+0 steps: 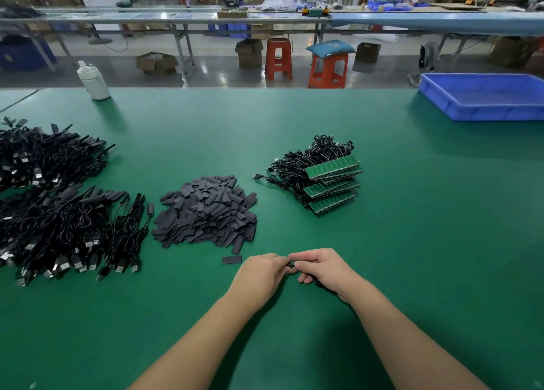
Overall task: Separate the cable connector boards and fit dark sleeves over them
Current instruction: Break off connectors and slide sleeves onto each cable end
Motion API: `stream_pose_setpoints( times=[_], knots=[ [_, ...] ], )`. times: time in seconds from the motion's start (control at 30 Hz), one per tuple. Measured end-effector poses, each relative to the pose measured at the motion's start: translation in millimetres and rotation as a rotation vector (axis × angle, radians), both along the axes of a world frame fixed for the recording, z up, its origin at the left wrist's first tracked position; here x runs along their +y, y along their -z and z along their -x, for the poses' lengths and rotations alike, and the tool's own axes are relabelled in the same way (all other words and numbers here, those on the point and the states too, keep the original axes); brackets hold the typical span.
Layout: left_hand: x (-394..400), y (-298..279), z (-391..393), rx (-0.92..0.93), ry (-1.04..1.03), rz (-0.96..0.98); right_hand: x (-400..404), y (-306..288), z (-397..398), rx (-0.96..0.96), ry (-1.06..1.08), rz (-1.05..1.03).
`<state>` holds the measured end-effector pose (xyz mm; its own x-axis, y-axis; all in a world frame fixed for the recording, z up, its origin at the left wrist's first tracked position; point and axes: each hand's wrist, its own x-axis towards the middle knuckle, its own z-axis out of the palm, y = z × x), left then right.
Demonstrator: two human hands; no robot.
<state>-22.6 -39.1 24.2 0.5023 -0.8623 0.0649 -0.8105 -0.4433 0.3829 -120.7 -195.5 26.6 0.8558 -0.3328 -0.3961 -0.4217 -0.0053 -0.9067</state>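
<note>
Your grip was a two-handed pinch: the left hand (260,275) and right hand (319,269) met fingertip to fingertip low over the desk (412,242), both curled around a small dark piece (292,264) between them. Whether that piece was a sleeve already on a board could not be told, since your fingers covered most of it. A thin black cable (322,286) ran under your right palm.

From the head camera, the pile of dark sleeves (207,210) lay just beyond your left hand, with one loose sleeve (232,259) lying flat between the pile and your knuckles. The stacked green connector boards (332,183), still joined in strips with their black cables bunched behind, sat farther back to the right, well apart from your hands. Two heaps of black cables (59,207) filled the left of the desk. A white bottle (93,81) stood at the far left edge, and a blue tray (482,95) sat at the far right.
</note>
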Motion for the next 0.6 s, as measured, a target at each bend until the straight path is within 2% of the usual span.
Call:
stream_pose_setpoints(
  times=[0.27,0.4,0.6],
  knots=[
    [4,9,3,-0.047,0.0,0.071,1,-2,-2,0.02,-0.007,0.008],
    [2,14,3,-0.19,0.023,-0.044,1,0,-3,0.017,-0.01,0.025],
    [-2,14,0,-0.202,-0.001,-0.081,-1,4,-3,0.004,-0.021,0.046]
  ],
)
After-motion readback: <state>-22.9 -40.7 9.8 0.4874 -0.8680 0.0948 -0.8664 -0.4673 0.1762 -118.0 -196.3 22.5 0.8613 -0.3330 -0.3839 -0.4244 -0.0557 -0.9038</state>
